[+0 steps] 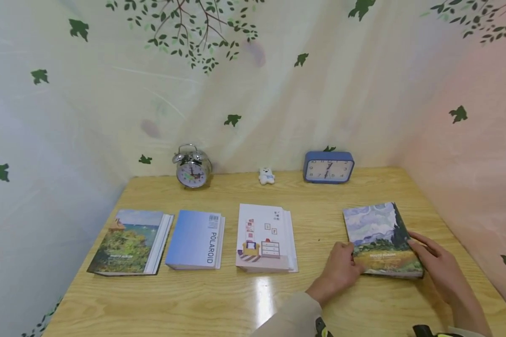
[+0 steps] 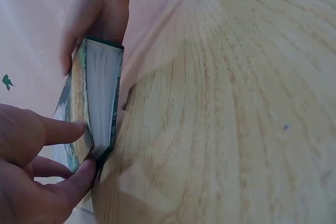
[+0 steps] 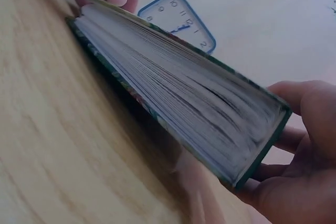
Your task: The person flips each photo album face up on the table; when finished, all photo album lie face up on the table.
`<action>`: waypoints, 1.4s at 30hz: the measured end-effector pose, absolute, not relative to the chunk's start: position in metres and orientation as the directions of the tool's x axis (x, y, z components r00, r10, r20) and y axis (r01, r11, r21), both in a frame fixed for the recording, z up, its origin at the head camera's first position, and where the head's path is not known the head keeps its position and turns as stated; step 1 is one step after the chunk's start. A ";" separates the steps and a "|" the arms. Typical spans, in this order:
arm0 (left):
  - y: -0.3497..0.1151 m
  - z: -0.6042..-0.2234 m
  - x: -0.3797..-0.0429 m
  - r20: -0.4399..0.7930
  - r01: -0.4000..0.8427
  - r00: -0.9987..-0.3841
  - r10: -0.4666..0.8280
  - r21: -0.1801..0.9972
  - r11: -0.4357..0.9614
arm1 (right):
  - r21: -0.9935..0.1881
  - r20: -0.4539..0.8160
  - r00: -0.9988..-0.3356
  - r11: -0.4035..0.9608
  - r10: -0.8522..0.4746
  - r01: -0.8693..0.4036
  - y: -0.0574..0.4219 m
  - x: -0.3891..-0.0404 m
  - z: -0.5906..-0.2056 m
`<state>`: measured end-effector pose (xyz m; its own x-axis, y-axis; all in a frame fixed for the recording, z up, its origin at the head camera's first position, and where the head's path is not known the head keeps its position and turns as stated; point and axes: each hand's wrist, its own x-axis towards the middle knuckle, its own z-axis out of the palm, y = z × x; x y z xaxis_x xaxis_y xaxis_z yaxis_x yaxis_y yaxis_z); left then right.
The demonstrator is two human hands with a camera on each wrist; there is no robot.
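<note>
A photo album (image 1: pixel 373 238) with a painted landscape cover, purple-grey sky over a yellow field, is between both hands at the table's right side. My left hand (image 1: pixel 340 267) pinches its left edge near the lower corner, thumb and fingers at opposite covers. On the right, my right hand (image 1: pixel 440 269) grips the album's spine side, thumb over the front cover. The left wrist view shows the page block (image 2: pixel 102 85) end-on between dark green covers. In the right wrist view the album (image 3: pixel 178 90) is tilted, one edge close over the wood, with its pages slightly fanned.
Left of it lie a white album (image 1: pixel 263 238) with a room drawing, a blue POLAROID album (image 1: pixel 194 238) and a garden-painting album (image 1: pixel 130 243). Along the back stand a silver alarm clock (image 1: pixel 192 171), a small white bear figure (image 1: pixel 266 176) and a blue clock (image 1: pixel 329 167) against the curtain.
</note>
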<state>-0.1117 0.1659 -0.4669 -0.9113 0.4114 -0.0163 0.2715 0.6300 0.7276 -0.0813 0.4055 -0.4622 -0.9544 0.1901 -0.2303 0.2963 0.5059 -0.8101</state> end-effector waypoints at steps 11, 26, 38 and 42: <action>0.169 -0.460 -0.113 -0.031 0.315 -0.901 0.432 0.639 0.702 | -0.843 -0.306 -0.946 0.432 0.107 0.321 0.405 -0.087 -0.448; 0.166 -0.460 -0.118 0.026 0.422 -0.853 0.521 0.622 0.659 | -0.990 0.050 -0.996 -0.125 0.070 -0.058 0.391 -0.086 -0.441; 0.161 -0.455 -0.128 0.030 0.369 -0.805 0.593 0.808 0.459 | -0.995 0.066 -0.996 -0.076 0.066 -0.071 0.375 -0.085 -0.427; 0.162 -0.447 -0.129 0.011 0.310 -0.817 0.577 0.852 0.422 | -0.997 0.076 -0.996 -0.026 0.053 -0.077 0.370 -0.085 -0.426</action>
<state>-0.1287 0.1617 -0.4466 -0.8167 0.5769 0.0111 0.3096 0.4219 0.8521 -0.0846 0.3699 -0.4256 -0.9957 0.0528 0.0758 -0.0772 -0.0264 -0.9967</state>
